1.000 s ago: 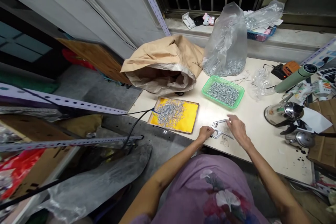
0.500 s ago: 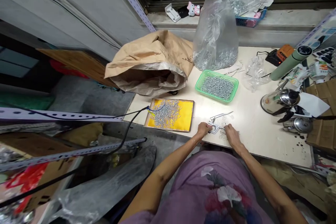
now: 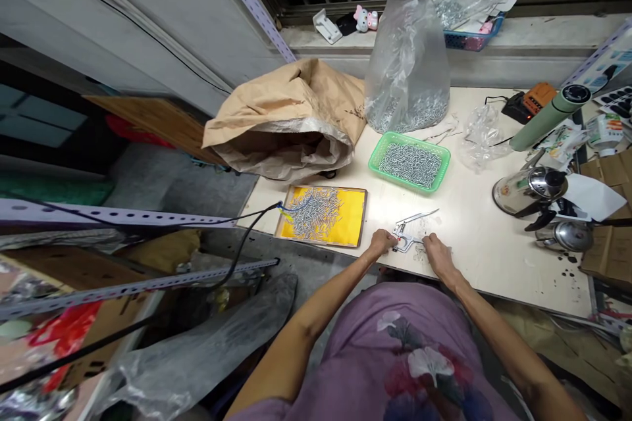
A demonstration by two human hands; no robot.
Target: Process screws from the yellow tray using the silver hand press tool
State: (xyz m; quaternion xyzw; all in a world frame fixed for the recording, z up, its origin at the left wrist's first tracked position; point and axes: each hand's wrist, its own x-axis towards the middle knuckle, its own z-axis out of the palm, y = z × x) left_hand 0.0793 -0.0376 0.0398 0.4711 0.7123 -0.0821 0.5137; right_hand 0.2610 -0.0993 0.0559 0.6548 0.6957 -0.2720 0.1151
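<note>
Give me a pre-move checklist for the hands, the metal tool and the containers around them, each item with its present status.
1. Left hand at the metal tool: ok, fingers closed at its left end.
2. Right hand on the tool: ok, at the far end of the lower handle.
3. Tool handles apart: ok, the upper one angles away from the lower.
4. Small piece set in the tool: cannot tell, fingers cover that end.
5. Yellow tray evenly spread: not ok, metal pieces bunch toward its left side.
6. Green basket upright: ok, with many small metal pieces inside.
</note>
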